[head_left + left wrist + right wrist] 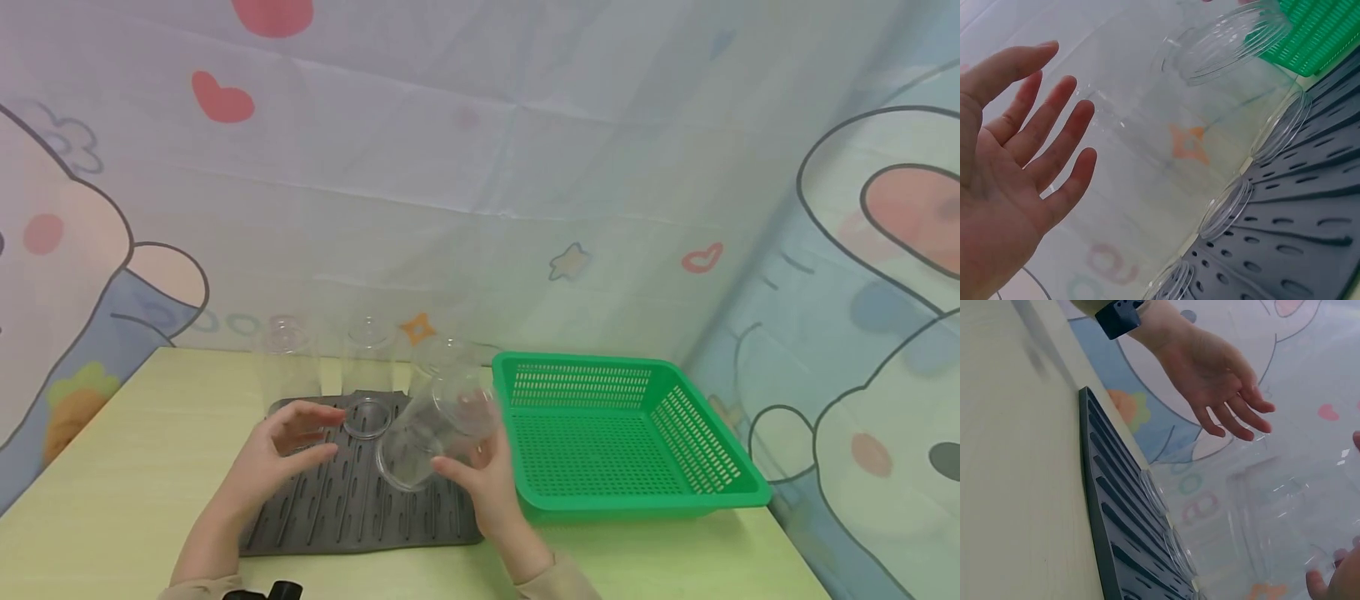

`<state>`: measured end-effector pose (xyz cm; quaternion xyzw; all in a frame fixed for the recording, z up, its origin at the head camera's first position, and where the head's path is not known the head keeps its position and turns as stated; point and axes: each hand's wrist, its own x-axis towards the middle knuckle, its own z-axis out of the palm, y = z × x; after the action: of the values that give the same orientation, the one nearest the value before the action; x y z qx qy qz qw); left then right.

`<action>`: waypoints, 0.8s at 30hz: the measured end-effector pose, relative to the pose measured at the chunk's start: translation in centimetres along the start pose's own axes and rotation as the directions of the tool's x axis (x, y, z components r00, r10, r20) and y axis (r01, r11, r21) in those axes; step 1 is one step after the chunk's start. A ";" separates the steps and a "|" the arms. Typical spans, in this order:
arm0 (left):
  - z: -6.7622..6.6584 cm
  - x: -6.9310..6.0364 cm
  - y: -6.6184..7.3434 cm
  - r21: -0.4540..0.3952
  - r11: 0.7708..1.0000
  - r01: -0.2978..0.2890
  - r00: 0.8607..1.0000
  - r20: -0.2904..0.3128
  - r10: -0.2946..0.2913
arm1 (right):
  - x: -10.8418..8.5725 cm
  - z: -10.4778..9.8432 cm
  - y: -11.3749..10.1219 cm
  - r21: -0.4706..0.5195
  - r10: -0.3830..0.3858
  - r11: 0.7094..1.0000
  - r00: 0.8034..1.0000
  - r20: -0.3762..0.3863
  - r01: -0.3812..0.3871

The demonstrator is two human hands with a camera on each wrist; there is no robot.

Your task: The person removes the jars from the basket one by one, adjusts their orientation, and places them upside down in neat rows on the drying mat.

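My right hand [491, 479] holds a see-through cup [420, 442] by its side, tilted above a dark grey ribbed draining mat [360, 525]. Fingers of the right hand also show at the lower right of the right wrist view, against the cup [1275, 500]. To the left of the cup, my left hand [273, 454] is held apart from it with spread, slightly bent fingers; its palm [1004, 175] shows bare in the left wrist view. Three more clear cups, a left one [288, 367], a middle one [369, 358] and a right one [444, 354], stand along the mat's back edge, apparently upside down.
A green perforated plastic basket [637, 504] stands right of the mat, close to my right hand. Both rest on a pale yellow table [112, 500]. Behind is a cloth backdrop [450, 167] with cartoon prints. A dark band [1119, 317] circles the left wrist.
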<state>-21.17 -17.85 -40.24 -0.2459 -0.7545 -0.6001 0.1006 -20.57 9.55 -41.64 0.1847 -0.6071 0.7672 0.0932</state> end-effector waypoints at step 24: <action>-2.7 -1.6 -2.8 -0.099 0.995 0.028 0.997 -0.069 -0.035 | -0.1 0.0 0.9 -0.234 0.118 0.963 0.989 -0.093 -0.137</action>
<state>-21.60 -21.28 -42.64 -0.2173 -0.7241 -0.6460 0.1055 -20.83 9.29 -42.50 0.1023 -0.7018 0.6994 0.0889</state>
